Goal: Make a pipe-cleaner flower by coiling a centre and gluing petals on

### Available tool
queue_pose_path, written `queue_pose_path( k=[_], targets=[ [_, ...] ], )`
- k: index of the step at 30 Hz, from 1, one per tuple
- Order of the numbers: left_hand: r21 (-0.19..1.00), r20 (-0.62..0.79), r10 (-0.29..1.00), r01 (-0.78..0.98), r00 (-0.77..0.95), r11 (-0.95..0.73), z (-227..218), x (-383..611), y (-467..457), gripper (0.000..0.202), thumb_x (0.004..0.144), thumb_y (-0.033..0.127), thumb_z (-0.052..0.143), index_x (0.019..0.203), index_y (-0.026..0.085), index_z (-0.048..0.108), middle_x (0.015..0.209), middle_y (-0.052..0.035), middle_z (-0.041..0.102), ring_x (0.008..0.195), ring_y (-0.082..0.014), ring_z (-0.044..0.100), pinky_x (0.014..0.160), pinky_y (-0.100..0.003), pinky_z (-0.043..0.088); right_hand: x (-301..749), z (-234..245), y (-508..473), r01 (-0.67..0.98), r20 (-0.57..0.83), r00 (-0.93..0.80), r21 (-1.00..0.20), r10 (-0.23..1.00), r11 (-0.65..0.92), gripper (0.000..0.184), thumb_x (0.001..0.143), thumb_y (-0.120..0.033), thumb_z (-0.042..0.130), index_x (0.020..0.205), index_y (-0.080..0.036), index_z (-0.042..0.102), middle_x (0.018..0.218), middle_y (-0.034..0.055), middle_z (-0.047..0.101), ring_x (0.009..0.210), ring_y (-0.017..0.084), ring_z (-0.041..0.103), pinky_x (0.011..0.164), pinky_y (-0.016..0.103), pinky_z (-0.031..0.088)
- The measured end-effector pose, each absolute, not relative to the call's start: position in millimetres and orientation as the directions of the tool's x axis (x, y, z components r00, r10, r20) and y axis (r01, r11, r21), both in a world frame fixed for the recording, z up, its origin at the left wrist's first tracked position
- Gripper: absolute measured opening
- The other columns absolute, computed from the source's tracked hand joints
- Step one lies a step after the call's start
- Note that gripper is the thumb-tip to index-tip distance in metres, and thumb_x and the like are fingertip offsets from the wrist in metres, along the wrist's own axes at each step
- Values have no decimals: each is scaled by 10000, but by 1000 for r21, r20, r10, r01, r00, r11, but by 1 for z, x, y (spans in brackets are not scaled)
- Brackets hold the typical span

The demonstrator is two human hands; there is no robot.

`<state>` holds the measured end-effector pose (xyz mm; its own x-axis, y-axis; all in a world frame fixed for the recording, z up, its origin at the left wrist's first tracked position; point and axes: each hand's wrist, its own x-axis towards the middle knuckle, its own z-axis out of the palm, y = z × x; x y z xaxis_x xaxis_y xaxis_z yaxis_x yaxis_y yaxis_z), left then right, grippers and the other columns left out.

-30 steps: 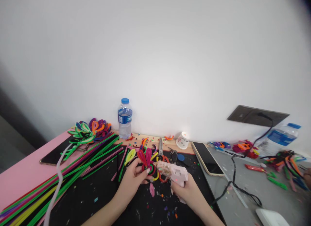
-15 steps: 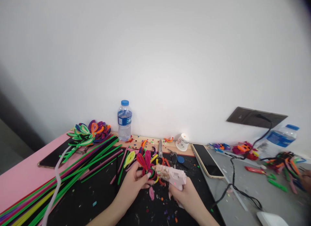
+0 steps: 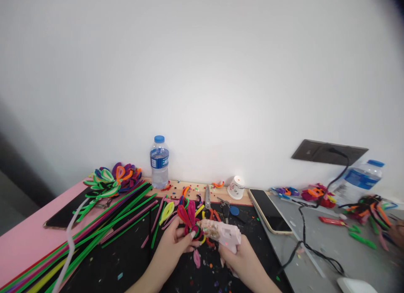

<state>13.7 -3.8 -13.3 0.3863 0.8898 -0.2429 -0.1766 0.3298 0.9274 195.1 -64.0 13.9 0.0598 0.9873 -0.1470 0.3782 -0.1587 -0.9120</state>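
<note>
My left hand (image 3: 173,242) is closed on a pipe-cleaner flower (image 3: 188,217) with red and magenta petals and a coiled green and red centre. My right hand (image 3: 240,256) grips a pink hot glue gun (image 3: 221,233). The gun's nozzle points left and touches the flower's centre. Both hands hover just above a black work mat (image 3: 132,259). A loose pink petal (image 3: 197,258) lies on the mat below the flower.
Long pipe cleaners (image 3: 104,230) fan across the mat's left, finished flowers (image 3: 113,179) behind them. A water bottle (image 3: 159,162), scissors (image 3: 207,197), keys (image 3: 226,209), paper cup (image 3: 236,187) and phone (image 3: 270,210) stand behind. The gun's cable (image 3: 303,234) runs to a wall socket (image 3: 328,151). Another person's hand (image 3: 398,233) works at far right.
The view has tilted up slightly, so everything sits lower in the frame. Both hands keep their grips, with the glue gun nozzle still at the flower's centre.
</note>
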Motion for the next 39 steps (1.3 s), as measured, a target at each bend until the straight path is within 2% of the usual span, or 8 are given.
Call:
queue_pose_path(
  k=[9, 16, 20, 27, 32, 34, 36, 39],
  targets=[
    [925, -236, 905, -204, 355, 321, -15, 14, -2, 575, 623, 378, 730, 1092, 194, 451, 847, -66, 714, 659, -204, 702, 551, -226, 504, 197, 17, -65, 409, -116, 26, -905, 993, -116, 305, 723, -133, 446, 960, -112, 636, 455, -58, 474, 393, 71, 377, 380, 163, 303],
    [959, -178, 922, -149, 344, 241, -13, 12, -4, 510, 648, 377, 698, 1077, 189, 494, 805, -52, 715, 638, -204, 692, 572, -254, 502, 197, 25, -66, 475, -23, 43, -879, 999, -40, 220, 670, -106, 455, 746, -138, 658, 504, -42, 501, 462, 81, 405, 434, 162, 332],
    [973, -143, 936, -126, 321, 192, -11, 11, -3, 475, 658, 389, 681, 1054, 187, 514, 792, -49, 710, 657, -216, 691, 572, -258, 495, 202, 26, -67, 448, -33, 62, -892, 998, -57, 215, 662, -130, 468, 763, -154, 657, 481, -41, 513, 445, 94, 436, 433, 172, 339],
    [955, -189, 943, -172, 273, 241, -5, 9, 1, 524, 594, 440, 716, 996, 179, 505, 779, -61, 707, 648, -234, 689, 547, -262, 485, 233, 29, -60, 164, -188, 286, -956, 940, -242, 161, 689, -260, 551, 577, -146, 533, 396, -54, 448, 355, 62, 356, 375, 172, 288],
    [944, -213, 928, -182, 306, 276, -5, 8, 2, 525, 583, 445, 733, 972, 184, 496, 811, -61, 701, 641, -230, 689, 546, -263, 486, 271, 38, -61, -142, -114, 343, -987, 932, -69, 281, 717, -364, 602, 910, -161, 583, 692, -5, 572, 529, 107, 487, 493, 210, 410],
    [944, -204, 926, -187, 318, 272, -5, 8, 2, 506, 600, 439, 728, 975, 186, 500, 806, -56, 697, 643, -230, 688, 550, -268, 488, 289, 38, -62, -70, -96, 409, -995, 907, -74, 300, 722, -380, 587, 941, -176, 565, 747, 6, 584, 606, 139, 527, 546, 234, 440],
    [944, -196, 929, -195, 316, 265, -6, 7, 1, 495, 606, 426, 730, 977, 188, 505, 793, -52, 693, 637, -229, 685, 552, -272, 489, 308, 35, -61, 170, -24, 491, -978, 871, -123, 331, 757, -401, 523, 997, -174, 543, 769, 21, 591, 647, 169, 547, 573, 256, 448],
    [943, -195, 934, -205, 298, 262, -4, 8, 0, 481, 594, 421, 739, 953, 183, 526, 776, -58, 694, 632, -232, 682, 551, -277, 488, 339, 29, -61, 627, 220, 562, -742, 798, -237, 398, 780, -379, 426, 1072, -127, 528, 921, 112, 613, 829, 252, 572, 701, 329, 450]
  ],
)
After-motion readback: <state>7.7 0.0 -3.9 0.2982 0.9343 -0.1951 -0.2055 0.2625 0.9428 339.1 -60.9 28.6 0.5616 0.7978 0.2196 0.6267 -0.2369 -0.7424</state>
